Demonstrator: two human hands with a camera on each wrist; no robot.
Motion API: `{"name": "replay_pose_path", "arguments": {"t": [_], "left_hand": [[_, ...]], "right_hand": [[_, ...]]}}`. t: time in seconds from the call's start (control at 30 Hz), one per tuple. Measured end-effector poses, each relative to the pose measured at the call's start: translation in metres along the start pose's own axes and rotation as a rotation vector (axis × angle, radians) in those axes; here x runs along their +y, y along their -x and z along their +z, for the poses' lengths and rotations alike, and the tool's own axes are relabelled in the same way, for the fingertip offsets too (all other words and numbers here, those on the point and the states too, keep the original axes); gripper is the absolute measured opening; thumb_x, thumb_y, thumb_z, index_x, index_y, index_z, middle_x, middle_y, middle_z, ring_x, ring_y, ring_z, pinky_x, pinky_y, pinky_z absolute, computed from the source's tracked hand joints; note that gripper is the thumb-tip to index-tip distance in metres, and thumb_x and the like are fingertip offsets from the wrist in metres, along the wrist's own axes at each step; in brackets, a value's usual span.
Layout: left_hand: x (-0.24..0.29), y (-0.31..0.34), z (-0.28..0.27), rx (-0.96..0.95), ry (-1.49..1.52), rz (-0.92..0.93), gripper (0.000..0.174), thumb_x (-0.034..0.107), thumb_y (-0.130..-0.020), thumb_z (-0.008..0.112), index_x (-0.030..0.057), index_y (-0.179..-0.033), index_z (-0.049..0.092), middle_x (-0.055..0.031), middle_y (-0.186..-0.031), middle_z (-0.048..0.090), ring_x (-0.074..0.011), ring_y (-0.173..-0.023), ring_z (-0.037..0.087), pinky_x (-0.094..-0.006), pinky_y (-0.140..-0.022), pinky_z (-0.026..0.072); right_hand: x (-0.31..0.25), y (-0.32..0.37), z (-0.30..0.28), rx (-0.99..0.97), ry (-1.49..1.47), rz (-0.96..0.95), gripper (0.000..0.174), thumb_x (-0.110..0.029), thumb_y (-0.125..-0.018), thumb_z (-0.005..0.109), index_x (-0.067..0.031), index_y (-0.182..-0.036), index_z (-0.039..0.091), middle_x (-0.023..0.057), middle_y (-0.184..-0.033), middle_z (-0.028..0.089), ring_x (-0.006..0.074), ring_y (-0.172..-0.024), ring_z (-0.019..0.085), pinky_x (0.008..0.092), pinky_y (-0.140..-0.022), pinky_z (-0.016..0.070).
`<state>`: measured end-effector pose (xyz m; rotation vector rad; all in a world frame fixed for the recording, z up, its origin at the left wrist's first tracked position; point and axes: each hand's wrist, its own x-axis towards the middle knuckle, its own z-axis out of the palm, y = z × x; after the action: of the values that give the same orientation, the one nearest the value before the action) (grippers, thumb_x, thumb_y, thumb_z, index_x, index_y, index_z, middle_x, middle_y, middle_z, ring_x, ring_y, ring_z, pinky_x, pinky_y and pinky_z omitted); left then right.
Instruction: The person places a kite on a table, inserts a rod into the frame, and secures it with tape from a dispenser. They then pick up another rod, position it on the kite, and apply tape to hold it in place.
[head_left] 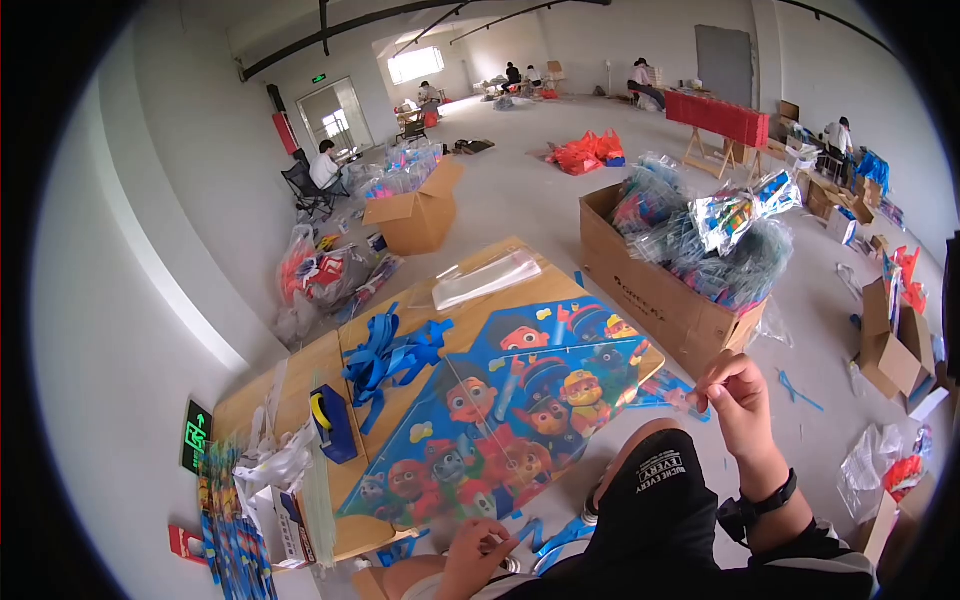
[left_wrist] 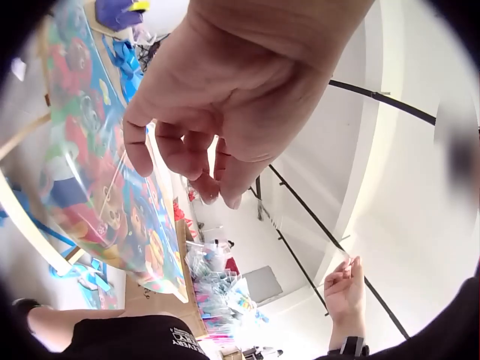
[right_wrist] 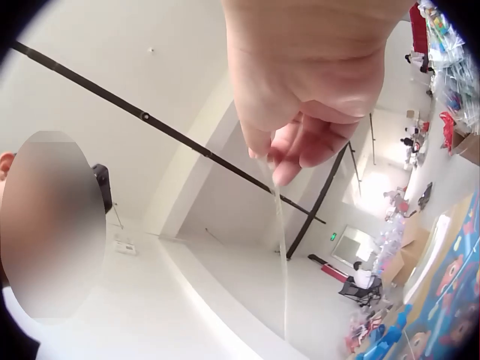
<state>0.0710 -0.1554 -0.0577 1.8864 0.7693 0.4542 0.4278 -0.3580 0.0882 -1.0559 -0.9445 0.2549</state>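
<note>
My right hand (head_left: 740,405) is raised over my knee, thumb and fingertips pinching a thin clear strip (right_wrist: 282,255). In the left wrist view, the strip runs between the two hands. My left hand (head_left: 477,556) is low at the table's near edge, its thumb and fingertips together at the strip's other end. Between the hands and the table's far side lies a large blue plastic sheet (head_left: 520,395) printed with cartoon characters, crossed by thin straight lines. Blue ribbon (head_left: 385,350) lies bunched beside it, near a blue tape dispenser (head_left: 333,425) with a yellow roll.
Clear plastic sleeves (head_left: 488,280) lie at the far end of the wooden table (head_left: 262,395). A cardboard box (head_left: 650,300) overflowing with plastic-wrapped goods stands just beyond its right side. Another carton (head_left: 415,220) is farther back. Printed rolls (head_left: 235,520) stand at left. Several people sit farther off.
</note>
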Motion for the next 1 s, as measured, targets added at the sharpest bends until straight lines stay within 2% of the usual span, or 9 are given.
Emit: {"name": "replay_pose_path", "arguments": {"t": [0.1, 0.17, 0.2, 0.27, 0.47, 0.57, 0.63, 0.8, 1.0], "left_hand": [[0.021, -0.004, -0.010, -0.046, -0.007, 0.191, 0.015, 0.012, -0.093, 0.072, 0.0037, -0.101, 0.062, -0.0039, -0.086, 0.061, -0.0119, -0.072, 0.061, -0.0281, -0.063, 0.0507], [0.057, 0.000, -0.020, -0.180, -0.062, -0.185, 0.013, 0.010, -0.094, 0.071, 0.0032, -0.100, 0.062, -0.0064, -0.100, 0.061, -0.0141, -0.088, 0.062, -0.0288, -0.074, 0.0512], [0.055, 0.000, -0.019, -0.177, -0.065, -0.192, 0.013, 0.010, -0.094, 0.071, 0.0032, -0.100, 0.062, -0.0064, -0.100, 0.061, -0.0141, -0.088, 0.062, -0.0288, -0.074, 0.0512], [0.045, 0.001, -0.017, -0.153, 0.328, -0.235, 0.020, 0.008, -0.090, 0.075, -0.0011, -0.105, 0.067, -0.0028, -0.087, 0.068, -0.0075, -0.077, 0.063, -0.0223, -0.069, 0.0506], [0.059, 0.000, -0.019, -0.056, 0.279, -0.233, 0.022, 0.004, -0.088, 0.076, -0.0008, -0.106, 0.064, -0.0047, -0.087, 0.067, -0.0101, -0.075, 0.065, -0.0229, -0.067, 0.0525], [0.040, 0.000, -0.019, -0.082, 0.349, -0.261, 0.018, 0.003, -0.090, 0.072, -0.0001, -0.106, 0.064, -0.0044, -0.087, 0.066, -0.0099, -0.077, 0.064, -0.0221, -0.067, 0.0519], [0.030, 0.001, -0.019, 0.026, 0.541, -0.233, 0.014, 0.003, -0.092, 0.070, 0.0008, -0.105, 0.065, -0.0042, -0.089, 0.066, -0.0088, -0.082, 0.062, -0.0219, -0.071, 0.0511], [0.045, -0.007, -0.039, 0.231, 0.568, -0.161, 0.016, 0.001, -0.092, 0.069, 0.0019, -0.107, 0.063, -0.0039, -0.090, 0.064, -0.0100, -0.085, 0.059, -0.0242, -0.076, 0.0490], [0.061, -0.010, -0.069, 0.298, 0.604, -0.017, 0.028, -0.003, -0.089, 0.068, 0.0006, -0.117, 0.062, -0.0048, -0.090, 0.066, -0.0121, -0.082, 0.061, -0.0253, -0.077, 0.0483]], "right_hand": [[0.010, -0.001, -0.005, 0.013, 0.004, -0.058, 0.005, -0.002, -0.098, 0.059, -0.0044, -0.100, 0.056, 0.0090, -0.097, 0.059, 0.0164, -0.086, 0.066, 0.0269, -0.068, 0.0531], [0.014, -0.002, -0.005, 0.046, -0.024, -0.070, 0.006, -0.002, -0.098, 0.059, -0.0051, -0.102, 0.055, 0.0088, -0.098, 0.057, 0.0166, -0.087, 0.066, 0.0264, -0.067, 0.0531], [0.014, -0.003, -0.004, 0.045, -0.030, -0.065, 0.006, -0.002, -0.098, 0.059, -0.0051, -0.102, 0.055, 0.0088, -0.098, 0.057, 0.0166, -0.087, 0.066, 0.0264, -0.067, 0.0531], [0.015, -0.006, -0.002, 0.060, -0.014, -0.145, 0.006, -0.005, -0.099, 0.059, -0.0058, -0.103, 0.055, 0.0089, -0.098, 0.056, 0.0166, -0.087, 0.066, 0.0264, -0.067, 0.0529], [0.007, -0.015, 0.002, 0.025, 0.099, -0.239, 0.009, -0.010, -0.100, 0.061, -0.0058, -0.103, 0.054, 0.0102, -0.103, 0.054, 0.0167, -0.085, 0.065, 0.0269, -0.068, 0.0531], [0.011, -0.018, 0.003, 0.015, 0.082, -0.236, 0.008, -0.009, -0.100, 0.061, -0.0058, -0.102, 0.054, 0.0099, -0.106, 0.053, 0.0176, -0.088, 0.062, 0.0298, -0.073, 0.0536], [0.016, -0.018, 0.005, 0.015, 0.074, -0.250, 0.008, -0.009, -0.099, 0.061, -0.0058, -0.102, 0.054, 0.0095, -0.106, 0.054, 0.0181, -0.090, 0.061, 0.0316, -0.076, 0.0534], [0.035, -0.011, 0.019, 0.151, -0.159, -0.133, 0.008, -0.010, -0.099, 0.063, -0.0062, -0.101, 0.056, 0.0068, -0.097, 0.057, 0.0180, -0.090, 0.059, 0.0344, -0.087, 0.0487], [0.054, -0.005, 0.018, 0.205, -0.321, -0.015, 0.004, -0.007, -0.099, 0.062, -0.0067, -0.102, 0.059, 0.0036, -0.096, 0.060, 0.0142, -0.089, 0.058, 0.0308, -0.085, 0.0475]]}}
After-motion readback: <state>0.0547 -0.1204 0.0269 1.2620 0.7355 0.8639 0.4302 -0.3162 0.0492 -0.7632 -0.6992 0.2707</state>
